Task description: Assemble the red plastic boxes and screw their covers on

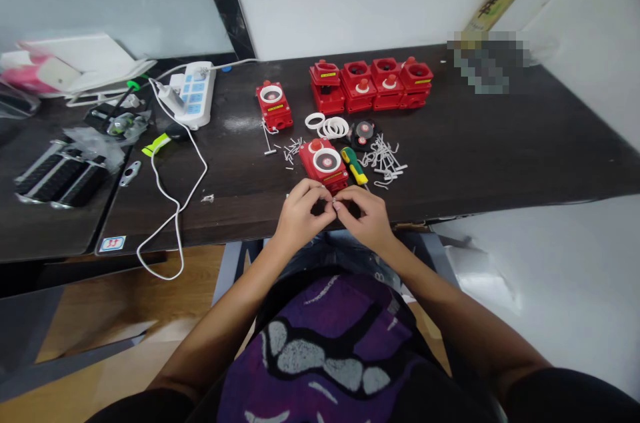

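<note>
My left hand (301, 215) and my right hand (363, 214) meet at the fingertips, just in front of a red push-button box (323, 166). Any small item between the fingers is hidden. That box has a red button and a white ring on its top. A screwdriver with a green and yellow handle (355, 165) lies to its right. Beyond it are white rings (333, 126), a black round part (363, 133) and a heap of small metal screws (383, 160). Another red box (274, 105) stands further back on the left.
A row of several red boxes (371, 84) stands at the back of the dark wooden table (480, 136). To the left are a white power strip (196, 94) with a looping white cable (175, 203) and a black ribbed object (61, 176). Wall lies behind.
</note>
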The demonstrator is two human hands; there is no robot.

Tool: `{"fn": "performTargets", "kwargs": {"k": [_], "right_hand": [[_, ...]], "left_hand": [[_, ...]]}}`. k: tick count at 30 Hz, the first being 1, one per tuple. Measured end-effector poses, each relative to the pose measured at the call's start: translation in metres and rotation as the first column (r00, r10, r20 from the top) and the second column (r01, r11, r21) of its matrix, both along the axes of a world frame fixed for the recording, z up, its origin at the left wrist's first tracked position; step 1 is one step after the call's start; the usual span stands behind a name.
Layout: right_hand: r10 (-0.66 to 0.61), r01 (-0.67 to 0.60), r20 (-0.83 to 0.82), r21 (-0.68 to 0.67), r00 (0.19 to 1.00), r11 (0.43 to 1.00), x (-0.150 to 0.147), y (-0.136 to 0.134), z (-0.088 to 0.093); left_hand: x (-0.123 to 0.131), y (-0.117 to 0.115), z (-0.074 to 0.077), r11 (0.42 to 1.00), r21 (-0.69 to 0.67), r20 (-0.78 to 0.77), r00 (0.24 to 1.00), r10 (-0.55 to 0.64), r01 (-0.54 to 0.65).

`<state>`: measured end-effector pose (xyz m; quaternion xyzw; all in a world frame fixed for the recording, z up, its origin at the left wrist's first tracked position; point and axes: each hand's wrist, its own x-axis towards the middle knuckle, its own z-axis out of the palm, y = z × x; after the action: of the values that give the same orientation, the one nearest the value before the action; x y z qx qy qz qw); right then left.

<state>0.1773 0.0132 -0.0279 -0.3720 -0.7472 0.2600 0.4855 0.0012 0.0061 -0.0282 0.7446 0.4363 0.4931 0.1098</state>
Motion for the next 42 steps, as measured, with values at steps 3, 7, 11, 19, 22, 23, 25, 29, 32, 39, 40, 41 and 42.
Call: {"fn": "performTargets", "kwargs": {"k": [3,7,11,19,22,23,25,29,32,39,40,41,42], "right_hand": [[0.024,-0.024,0.006,-0.007,1.0,1.0,0.0004,0.0011,-0.0014],[0.036,-0.036,0.005,-0.016,0.999,0.999,0.0006,0.0037,-0.0014],[0.054,-0.055,-0.012,-0.026,0.998,0.998,0.001,0.0043,0.0002],[0.053,-0.055,-0.036,-0.061,0.998,0.997,0.0031,0.0023,-0.0002],[0.079,-0.08,-0.023,-0.064,0.997,0.995,0.0035,0.0045,-0.0007],[0.087,-0.088,-0.02,-0.067,0.996,0.994,0.0035,0.005,-0.0007],[0.103,-0.104,-0.017,-0.073,0.995,0.992,0.0034,0.0054,-0.0002],[0.117,-0.119,-0.026,-0.082,0.993,0.99,0.0035,0.0044,0.0003],[0.078,-0.082,-0.052,-0.086,0.996,0.993,0.0038,0.0037,-0.0004],[-0.002,0.001,-0.041,-0.04,0.999,0.999,0.0018,0.0027,-0.0037],[-0.009,0.009,-0.034,-0.026,0.999,1.0,0.0014,0.0028,-0.004],[-0.017,0.017,-0.03,-0.013,0.999,1.0,0.001,0.0028,-0.0041],[-0.024,0.024,-0.026,-0.002,0.999,1.0,0.0007,0.0029,-0.0041]], "left_hand": [[0.0002,0.0003,-0.0007,1.0,0.015,-0.016,1.0,-0.014,0.015],[0.0,0.0003,-0.001,0.999,0.028,-0.026,0.999,-0.019,0.02],[-0.0001,-0.0005,0.0004,1.0,0.003,0.014,1.0,-0.028,0.028],[0.0001,-0.0002,0.0006,0.999,-0.011,0.044,0.998,-0.042,0.043],[-0.0008,-0.0003,0.0017,0.997,-0.035,0.049,0.997,-0.062,0.064],[-0.0011,-0.0005,0.0024,0.996,-0.041,0.053,0.996,-0.071,0.074],[-0.0013,-0.0009,0.0039,0.995,-0.046,0.06,0.994,-0.088,0.091],[-0.0005,-0.0012,0.0062,0.995,-0.044,0.074,0.994,-0.085,0.088],[0.0007,-0.0013,0.0074,0.997,-0.035,0.087,0.994,-0.065,0.068],[0.0003,-0.0031,0.0055,1.0,-0.011,0.078,0.997,-0.025,0.026],[0.0,-0.0033,0.0047,1.0,-0.003,0.071,0.997,-0.016,0.016],[-0.0003,-0.0035,0.0039,1.0,0.005,0.062,0.998,-0.006,0.005],[-0.0005,-0.0036,0.0033,1.0,0.013,0.055,0.999,0.002,-0.003]]}}
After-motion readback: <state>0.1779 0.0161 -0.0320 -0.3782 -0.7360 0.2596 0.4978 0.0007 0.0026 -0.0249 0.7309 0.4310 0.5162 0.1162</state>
